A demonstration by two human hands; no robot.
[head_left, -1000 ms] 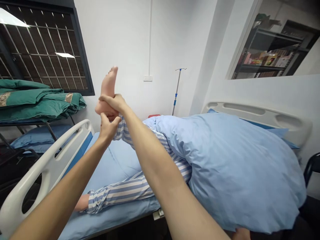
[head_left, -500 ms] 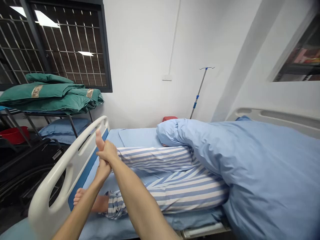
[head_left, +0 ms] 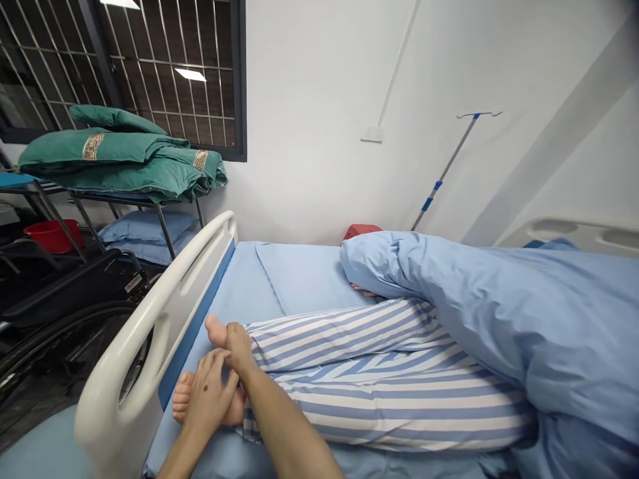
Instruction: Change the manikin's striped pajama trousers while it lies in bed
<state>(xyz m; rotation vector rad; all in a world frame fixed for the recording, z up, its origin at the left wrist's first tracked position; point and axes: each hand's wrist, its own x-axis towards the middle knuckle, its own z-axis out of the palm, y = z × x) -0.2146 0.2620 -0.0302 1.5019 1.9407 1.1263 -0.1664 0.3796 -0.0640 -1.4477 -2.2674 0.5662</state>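
Observation:
Two bare feet stick out of blue-and-white striped trousers [head_left: 394, 392] on the bed. My right hand [head_left: 239, 346] is closed around the far foot [head_left: 215, 330] near the ankle; that foot lies low, its toes towards the footboard. Over the near foot [head_left: 182, 396] rests my left hand [head_left: 208, 392], its fingers stretched towards my right hand and its thumb apart. The left hand covers the middle of the near foot. A light blue quilt [head_left: 474, 299] hides the upper body, and a few fingertips [head_left: 364, 291] show beneath its edge.
The white footboard [head_left: 120, 352] rises left of the feet. Beyond it stand a wheelchair [head_left: 70, 286] and a rack with green bedding [head_left: 124, 159]. A drip stand [head_left: 449, 166] and a red object [head_left: 363, 229] are behind the bed.
The far foot, held raised in both hands before, is now lower on the bed. My left hand has moved down onto the near foot. The view has shifted left.

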